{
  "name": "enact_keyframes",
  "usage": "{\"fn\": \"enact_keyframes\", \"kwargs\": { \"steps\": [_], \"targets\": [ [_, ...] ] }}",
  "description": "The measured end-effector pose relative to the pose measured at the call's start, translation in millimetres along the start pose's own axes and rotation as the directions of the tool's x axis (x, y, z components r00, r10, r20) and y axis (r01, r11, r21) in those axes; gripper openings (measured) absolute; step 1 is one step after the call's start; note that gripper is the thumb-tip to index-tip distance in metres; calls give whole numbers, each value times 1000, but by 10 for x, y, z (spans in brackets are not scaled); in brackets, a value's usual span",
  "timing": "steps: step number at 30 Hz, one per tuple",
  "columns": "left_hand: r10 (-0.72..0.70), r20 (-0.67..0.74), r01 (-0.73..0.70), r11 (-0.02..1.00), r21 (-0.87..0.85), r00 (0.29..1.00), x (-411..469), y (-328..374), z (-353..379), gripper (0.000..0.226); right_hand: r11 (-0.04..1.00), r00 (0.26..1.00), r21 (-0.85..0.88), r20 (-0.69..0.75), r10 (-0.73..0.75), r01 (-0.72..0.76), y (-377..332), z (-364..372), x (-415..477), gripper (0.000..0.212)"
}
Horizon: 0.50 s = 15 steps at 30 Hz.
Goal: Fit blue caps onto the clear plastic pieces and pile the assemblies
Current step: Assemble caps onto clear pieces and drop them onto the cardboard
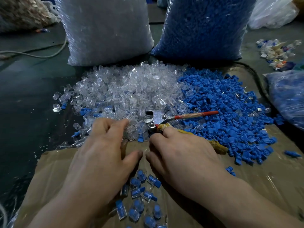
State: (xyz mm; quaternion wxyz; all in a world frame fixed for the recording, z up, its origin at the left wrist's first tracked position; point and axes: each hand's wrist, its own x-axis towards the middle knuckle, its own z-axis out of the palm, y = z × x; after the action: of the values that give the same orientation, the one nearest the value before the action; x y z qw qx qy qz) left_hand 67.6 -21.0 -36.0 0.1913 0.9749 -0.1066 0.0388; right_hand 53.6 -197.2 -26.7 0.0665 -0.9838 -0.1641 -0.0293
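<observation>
The pile of clear-and-blue finished assemblies [139, 195] lies on the brown cardboard sheet [263, 181] between the wrists. Beyond it, the heap of loose clear plastic pieces [125, 89] meets the heap of loose blue plastic caps [227, 112]. The left hand [105, 150] bends its fingers into the clear heap's near edge. The right hand [179, 155] curls beside a metal hand tool with a red handle [158, 118]. Both hands' fingertips are hidden, so any hold cannot be told.

Dim light on a dark, perhaps greenish floor [24, 89] crossed by a pale cable [37, 55].
</observation>
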Motion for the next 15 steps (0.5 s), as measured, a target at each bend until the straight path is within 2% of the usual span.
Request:
{"fn": "enact_keyframes", "kwargs": {
  "steps": [8, 13, 15],
  "targets": [
    [77, 20, -76, 996, -38, 997, 15, -23, 1, 35, 999, 999, 26, -19, 26, -25, 42, -13, -35, 25],
    [101, 38, -96, 990, -107, 994, 13, -25, -9, 24, 999, 999, 40, 17, 35, -36, 39, -50, -61, 28],
    [108, 45, -101, 986, -134, 993, 8, -24, -11, 30, 999, 999, 39, 28, 35, -37, 26, -83, -69, 29]
  ]
}}
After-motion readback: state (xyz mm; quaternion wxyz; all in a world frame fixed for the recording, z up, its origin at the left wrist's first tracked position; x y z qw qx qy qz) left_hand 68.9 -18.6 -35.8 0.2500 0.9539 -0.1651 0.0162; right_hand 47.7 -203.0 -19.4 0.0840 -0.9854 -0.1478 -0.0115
